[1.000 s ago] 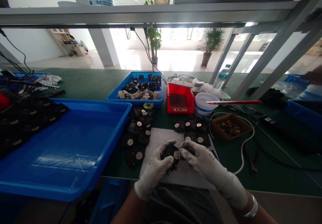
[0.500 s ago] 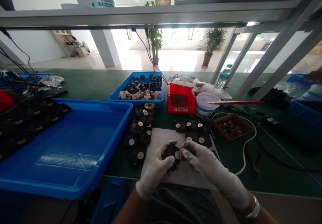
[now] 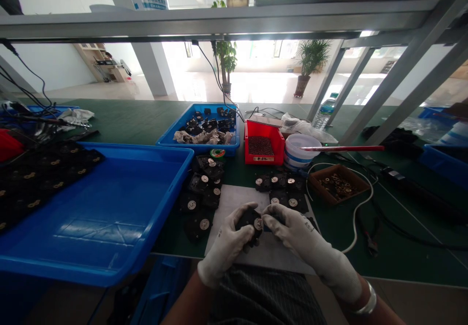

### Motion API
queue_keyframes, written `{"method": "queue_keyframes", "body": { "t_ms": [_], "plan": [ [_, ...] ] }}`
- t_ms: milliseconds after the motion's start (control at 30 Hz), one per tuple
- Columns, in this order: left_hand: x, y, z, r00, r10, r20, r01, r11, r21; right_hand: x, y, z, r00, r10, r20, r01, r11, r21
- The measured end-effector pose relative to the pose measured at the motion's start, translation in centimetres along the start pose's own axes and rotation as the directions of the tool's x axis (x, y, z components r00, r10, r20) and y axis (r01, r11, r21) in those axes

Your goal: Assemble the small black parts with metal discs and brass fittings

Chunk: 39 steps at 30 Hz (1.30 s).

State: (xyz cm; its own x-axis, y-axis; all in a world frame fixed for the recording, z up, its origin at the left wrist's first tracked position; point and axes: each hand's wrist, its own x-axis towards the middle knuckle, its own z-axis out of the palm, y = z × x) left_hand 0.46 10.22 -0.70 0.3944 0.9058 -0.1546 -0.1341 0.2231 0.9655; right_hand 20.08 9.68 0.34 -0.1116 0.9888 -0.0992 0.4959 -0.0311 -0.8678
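Both my hands wear white gloves and meet over a pale work mat (image 3: 237,198) at the table's near edge. My left hand (image 3: 224,247) is closed around a small black part with a metal hub (image 3: 252,222). My right hand (image 3: 298,232) pinches the same part from the right side. More black parts of this kind lie in a pile (image 3: 201,193) left of the mat and in a row (image 3: 280,188) behind my hands.
A large blue tray (image 3: 109,218) fills the left, with black parts at its far left. Behind are a smaller blue tray (image 3: 204,130), a red bin (image 3: 261,144), a white tub (image 3: 298,152) and a brown box of small metal pieces (image 3: 336,183). A white cable (image 3: 356,208) curves at right.
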Motion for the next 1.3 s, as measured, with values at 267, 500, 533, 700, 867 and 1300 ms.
{"method": "queue_keyframes", "body": {
  "t_ms": [267,500,533,700,867,1300],
  "plan": [
    [0.0,0.4,0.1,1.0,-0.008,-0.001,0.008,1.0,0.007,-0.4,-1.1,-0.3,0.999,0.025,0.033,-0.026,0.999,0.032],
    [-0.1,0.7,0.3,1.0,0.009,-0.021,-0.009,1.0,-0.003,-0.8,-2.4,-1.1,0.996,0.083,0.045,-0.09,0.978,0.19],
    [-0.2,0.7,0.4,1.0,0.012,-0.024,-0.012,1.0,-0.007,-1.0,-2.8,-1.6,0.993,0.111,0.046,-0.119,0.964,0.238],
    [-0.2,0.4,0.4,1.0,0.014,-0.012,-0.014,1.0,-0.021,-1.6,-4.3,-3.9,0.988,0.126,0.09,-0.141,0.972,0.187],
    [0.0,0.1,0.2,1.0,0.013,0.001,-0.013,0.999,-0.034,-1.0,-4.3,-3.3,1.0,-0.03,-0.007,0.029,0.995,-0.1],
    [0.0,0.3,0.1,0.999,-0.019,0.031,0.02,0.998,-0.055,-0.5,-3.2,-2.1,0.931,-0.362,-0.05,0.288,0.81,-0.511]
  ]
}}
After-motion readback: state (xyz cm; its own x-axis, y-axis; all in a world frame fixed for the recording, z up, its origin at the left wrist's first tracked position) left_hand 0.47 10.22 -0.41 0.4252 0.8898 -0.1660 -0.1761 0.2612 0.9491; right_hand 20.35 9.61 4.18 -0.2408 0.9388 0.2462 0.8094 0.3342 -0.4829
